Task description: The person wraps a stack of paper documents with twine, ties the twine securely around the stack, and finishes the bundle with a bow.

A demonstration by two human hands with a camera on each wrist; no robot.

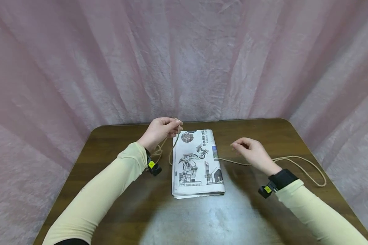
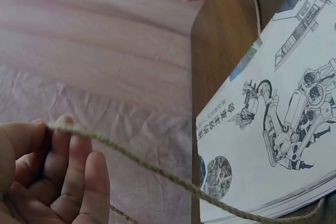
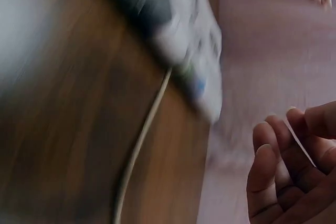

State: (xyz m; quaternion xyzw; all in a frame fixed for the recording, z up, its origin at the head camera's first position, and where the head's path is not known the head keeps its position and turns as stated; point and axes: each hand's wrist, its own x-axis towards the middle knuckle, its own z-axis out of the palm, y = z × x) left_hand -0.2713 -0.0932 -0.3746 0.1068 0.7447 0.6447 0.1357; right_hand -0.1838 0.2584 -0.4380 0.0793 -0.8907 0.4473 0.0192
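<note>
A folded newspaper (image 1: 192, 200) printed with line drawings lies on the wooden table. Twine (image 2: 157, 170) runs beneath it, emerging at both sides. My left hand (image 1: 161, 131) is raised by the newspaper's far left corner, pinching the twine between thumb and fingertips. From that pinch the twine hangs down to the newspaper's left edge. To the newspaper's right, my right hand (image 1: 254, 153) hovers above the twine on that side (image 1: 234, 162). Its fingers (image 3: 262, 169) are loosely bent, with nothing seen held between them and the thumb.
On the right part of the brown table (image 1: 110, 146), the twine makes a wide loop (image 1: 320, 170). More twine lies loosely coiled (image 1: 157, 151) near my left wrist. A pink curtain (image 1: 196, 61) hangs behind the table's far edge.
</note>
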